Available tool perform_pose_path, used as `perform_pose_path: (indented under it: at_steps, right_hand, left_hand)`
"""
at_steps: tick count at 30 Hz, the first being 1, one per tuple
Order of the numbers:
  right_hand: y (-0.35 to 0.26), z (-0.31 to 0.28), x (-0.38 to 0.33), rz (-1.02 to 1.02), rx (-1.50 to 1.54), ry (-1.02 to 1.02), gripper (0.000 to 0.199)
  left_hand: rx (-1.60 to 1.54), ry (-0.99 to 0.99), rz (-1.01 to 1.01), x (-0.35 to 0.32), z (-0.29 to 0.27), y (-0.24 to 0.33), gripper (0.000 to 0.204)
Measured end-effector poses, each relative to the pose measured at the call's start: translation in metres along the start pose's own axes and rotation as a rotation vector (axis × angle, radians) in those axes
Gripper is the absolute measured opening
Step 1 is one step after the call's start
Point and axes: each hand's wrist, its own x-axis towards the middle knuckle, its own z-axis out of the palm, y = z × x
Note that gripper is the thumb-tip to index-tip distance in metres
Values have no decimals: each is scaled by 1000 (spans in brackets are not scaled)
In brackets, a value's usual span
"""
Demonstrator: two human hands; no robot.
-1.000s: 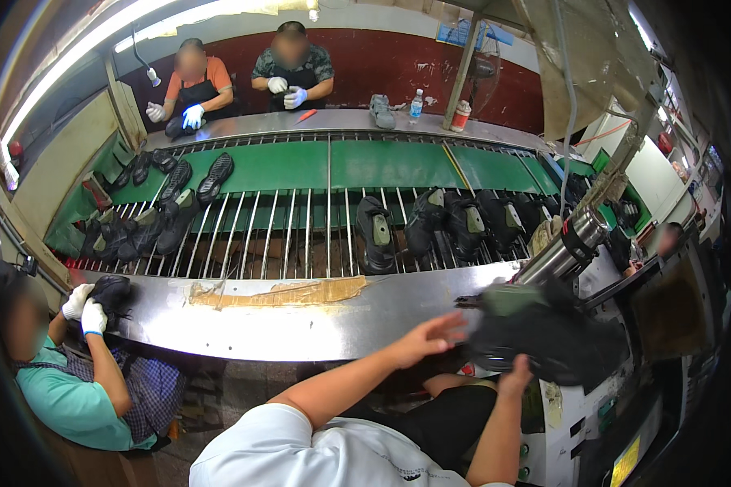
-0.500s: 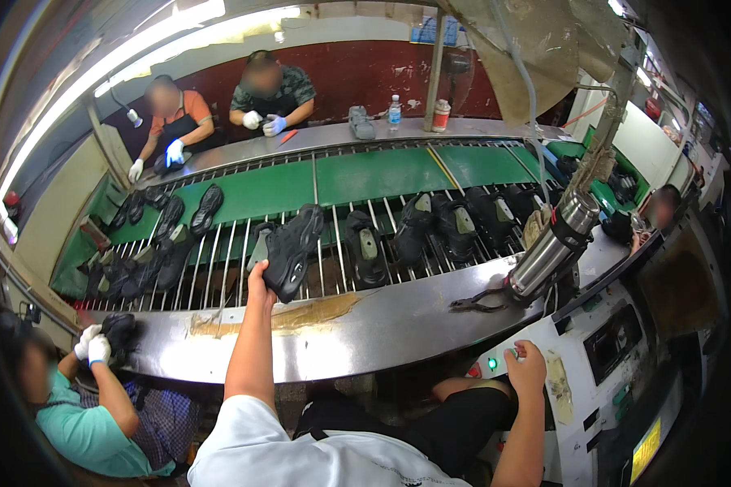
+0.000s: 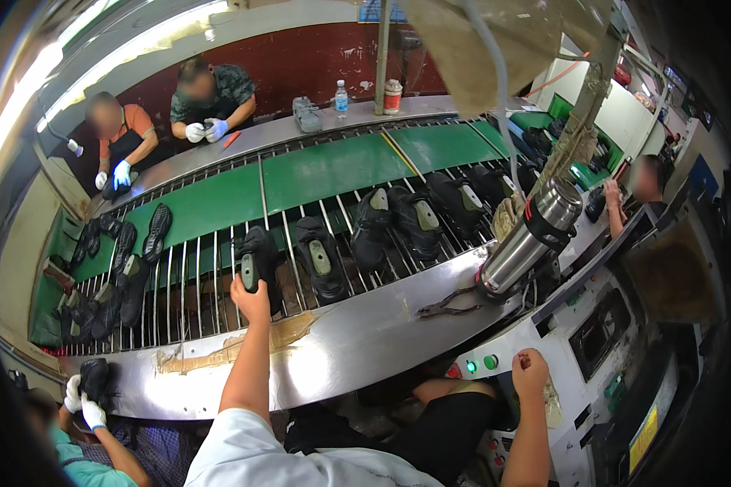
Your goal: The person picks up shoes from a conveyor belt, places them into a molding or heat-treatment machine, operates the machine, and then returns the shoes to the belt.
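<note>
The right hand [image 3: 530, 372], loosely curled, hovers by the white control panel [image 3: 495, 345]; whether it holds anything I cannot tell. The steel ledge [image 3: 365, 349] has a curving front edge. Beyond, the left hand [image 3: 250, 300] grips a black shoe [image 3: 260, 239] over metal rods [image 3: 199, 284], a stretch of which separates it from clustered shoes [image 3: 131, 292] leftward. Farther run a green belt [image 3: 325, 170] and dark-red wall [image 3: 300, 73].

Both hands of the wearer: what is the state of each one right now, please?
Left hand: closed on the near end of a black shoe.
Right hand: fingers curled loosely shut, nothing visible in it.
</note>
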Motion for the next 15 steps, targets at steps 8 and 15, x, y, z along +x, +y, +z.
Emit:
perform_pose_path:
  at_steps: [8, 15]
  right_hand:
    - [-13, 15, 12, 188, -96, 101, 17]
    - [-20, 11, 16, 229, -124, 94, 20]
  left_hand:
    - [-167, -380, 634, -83, 102, 177, 68]
    - [364, -718, 17, -69, 262, 214, 108]
